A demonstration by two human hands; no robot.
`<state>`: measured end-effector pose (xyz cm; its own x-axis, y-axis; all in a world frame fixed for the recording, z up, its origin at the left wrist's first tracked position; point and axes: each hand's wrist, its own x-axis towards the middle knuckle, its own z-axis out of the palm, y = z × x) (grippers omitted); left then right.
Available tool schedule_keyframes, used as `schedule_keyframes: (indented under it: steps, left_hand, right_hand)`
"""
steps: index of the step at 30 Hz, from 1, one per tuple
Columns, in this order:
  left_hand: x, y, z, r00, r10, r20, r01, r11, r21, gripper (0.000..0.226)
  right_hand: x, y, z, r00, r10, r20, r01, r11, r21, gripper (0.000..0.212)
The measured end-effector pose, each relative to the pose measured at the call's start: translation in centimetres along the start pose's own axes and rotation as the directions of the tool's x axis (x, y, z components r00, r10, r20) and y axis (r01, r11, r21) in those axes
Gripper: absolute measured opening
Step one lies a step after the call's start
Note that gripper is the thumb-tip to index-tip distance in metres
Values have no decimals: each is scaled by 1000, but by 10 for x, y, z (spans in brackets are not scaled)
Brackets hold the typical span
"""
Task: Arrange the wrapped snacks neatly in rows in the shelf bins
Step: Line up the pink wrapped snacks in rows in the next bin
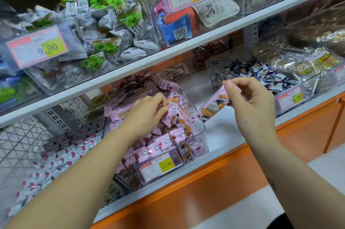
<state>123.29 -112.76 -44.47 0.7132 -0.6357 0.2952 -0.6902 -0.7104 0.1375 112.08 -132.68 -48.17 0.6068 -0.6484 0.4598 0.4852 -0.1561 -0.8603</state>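
A clear plastic bin (pixel 202 128) on the lower shelf is piled with pink wrapped snacks (pixel 160 144) printed with cartoon figures. My left hand (pixel 149 111) reaches into the pile, its fingers curled round one pink snack (pixel 172 107) at the top. Beside the bin, over the bare shelf, my right hand (pixel 250 98) pinches the upper end of another pink snack (pixel 214 104) between thumb and fingers. That snack hangs slanted down to the left, its lower end near the bin's right wall.
A bin of small dark blue-and-white candies (pixel 261 75) stands to the right with a 19.90 tag. The upper shelf (pixel 168 49) carries bins of green-and-white packets (pixel 104 28) and blue and red packs. Pink-and-white bars (pixel 56 154) lie at lower left. An orange shelf front (pixel 214 182) runs below.
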Motion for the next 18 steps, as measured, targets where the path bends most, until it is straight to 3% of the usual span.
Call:
schedule_keyframes:
  steps: [5, 10, 18]
  left_hand:
    - [-21, 2, -2, 985, -138, -103, 106, 958, -265, 12]
    - [-47, -6, -9, 896, -392, -211, 187, 761, -621, 12]
    - [-81, -31, -28, 707, -624, -333, 120, 570, -813, 16]
  right_hand:
    - [-5, 5, 10, 996, -12, 87, 13, 1000, -6, 8]
    - [-8, 12, 18, 986, 4, 164, 1, 999, -33, 10]
    - [-13, 15, 29, 980, 19, 200, 0, 995, -99, 8]
